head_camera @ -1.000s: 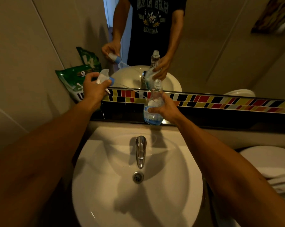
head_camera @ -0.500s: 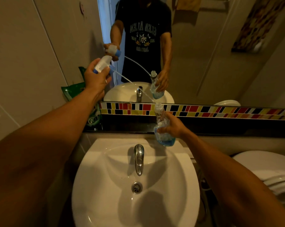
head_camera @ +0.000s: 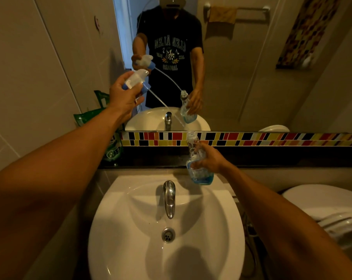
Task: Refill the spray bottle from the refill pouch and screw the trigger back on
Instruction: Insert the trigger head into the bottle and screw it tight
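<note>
My right hand (head_camera: pixel 208 157) grips a clear spray bottle (head_camera: pixel 197 160) with a little blue liquid at its bottom, held above the back rim of the sink. Its neck is open, with no trigger on it. Up and to the left, my left hand (head_camera: pixel 123 96) holds the white and blue trigger head (head_camera: pixel 135 78). The trigger's thin dip tube (head_camera: pixel 165 107) slants down toward the bottle's mouth, its tip just above the opening. A green refill pouch (head_camera: pixel 110 142) leans on the ledge by the left wall, partly hidden behind my left forearm.
A white sink (head_camera: pixel 130 229) with a chrome tap (head_camera: pixel 169 199) lies below my hands. Behind it runs a dark ledge (head_camera: pixel 272 158) under a multicoloured tile strip and a mirror (head_camera: pixel 252 77). A white toilet (head_camera: pixel 322 205) stands at the right.
My left hand has lifted the trigger head up and away from the bottle, drawing the dip tube out of the neck. The right hand keeps hold of the bottle.
</note>
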{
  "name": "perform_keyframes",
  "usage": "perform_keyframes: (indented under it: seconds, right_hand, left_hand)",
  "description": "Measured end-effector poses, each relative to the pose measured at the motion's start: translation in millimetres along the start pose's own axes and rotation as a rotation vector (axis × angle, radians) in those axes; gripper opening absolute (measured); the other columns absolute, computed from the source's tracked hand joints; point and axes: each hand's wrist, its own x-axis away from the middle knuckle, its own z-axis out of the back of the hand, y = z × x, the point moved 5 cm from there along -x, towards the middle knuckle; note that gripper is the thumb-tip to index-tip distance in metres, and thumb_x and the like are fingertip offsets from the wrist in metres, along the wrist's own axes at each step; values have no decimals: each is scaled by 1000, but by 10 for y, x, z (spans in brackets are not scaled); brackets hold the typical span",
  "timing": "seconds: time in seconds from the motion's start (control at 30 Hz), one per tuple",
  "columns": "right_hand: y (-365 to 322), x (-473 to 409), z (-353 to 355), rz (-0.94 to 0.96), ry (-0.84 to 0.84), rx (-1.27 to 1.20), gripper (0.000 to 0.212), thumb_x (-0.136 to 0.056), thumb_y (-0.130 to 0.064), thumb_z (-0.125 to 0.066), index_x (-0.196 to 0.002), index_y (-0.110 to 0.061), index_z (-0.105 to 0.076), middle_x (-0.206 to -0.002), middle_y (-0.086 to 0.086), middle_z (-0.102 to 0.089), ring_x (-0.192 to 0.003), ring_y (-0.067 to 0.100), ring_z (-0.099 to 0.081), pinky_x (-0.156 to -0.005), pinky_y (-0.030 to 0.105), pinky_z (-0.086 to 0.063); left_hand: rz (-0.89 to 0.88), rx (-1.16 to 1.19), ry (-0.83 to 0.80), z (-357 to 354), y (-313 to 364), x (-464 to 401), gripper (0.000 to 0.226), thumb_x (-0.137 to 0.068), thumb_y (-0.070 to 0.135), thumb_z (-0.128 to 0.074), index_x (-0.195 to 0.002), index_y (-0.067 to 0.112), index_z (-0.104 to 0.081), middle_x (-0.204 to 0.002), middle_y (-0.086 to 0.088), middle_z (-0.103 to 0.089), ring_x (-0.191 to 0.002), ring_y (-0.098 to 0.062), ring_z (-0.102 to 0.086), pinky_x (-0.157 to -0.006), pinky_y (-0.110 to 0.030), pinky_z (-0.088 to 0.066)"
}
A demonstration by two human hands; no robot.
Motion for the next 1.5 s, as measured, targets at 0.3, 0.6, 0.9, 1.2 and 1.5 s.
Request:
perform_keyframes:
  seconds: [0.3,0.6,0.9,1.2,1.5]
  right_hand:
    - [-231,-22,-45,98,-64,-109,62,-79,-20,-89,-129,-33,-55,-115,-7,-69,-103,11,-68,-84,35,-58]
    - [-567,-53,-113,146,-73,-315,40,-88,-41,-81,-121,-42,-59,-117,-5,-74,-103,14,-74,-82,32,-60]
    - [-691,-89,-151,116,-109,-367,43,-92,-41,-78,-129,-29,-60,-118,1,-74,-102,18,-75,-80,33,-62]
    - [-867,-95,-86,132,-121,-389,36,-92,-32,-79,-122,-18,-64,-110,6,-78,-92,19,-80,-75,33,-64]
    - [-997,-78,-72,160,-162,-321,31,-93,-33,-78,-117,-20,-65,-110,5,-78,-92,18,-79,-76,31,-62]
  left_hand:
    - [33,-66,-159,-250,-100,63,45,-88,1,-67,-121,29,-60,-130,-12,-53,-100,-27,-63,-75,-33,-59]
    - [21,-209,-294,-551,-256,222,43,-86,3,-70,-113,36,-66,-120,-12,-59,-94,-24,-65,-70,-29,-57]
    - [45,-296,-404,-601,-268,291,47,-82,2,-74,-113,36,-68,-114,-4,-64,-95,-17,-69,-69,-25,-57]
    - [34,-307,-414,-594,-284,294,47,-82,4,-74,-118,33,-66,-118,-7,-61,-103,-26,-66,-70,-25,-56]
    - [60,-312,-419,-531,-357,303,46,-82,6,-75,-113,40,-67,-124,-13,-60,-106,-30,-64,-69,-27,-56]
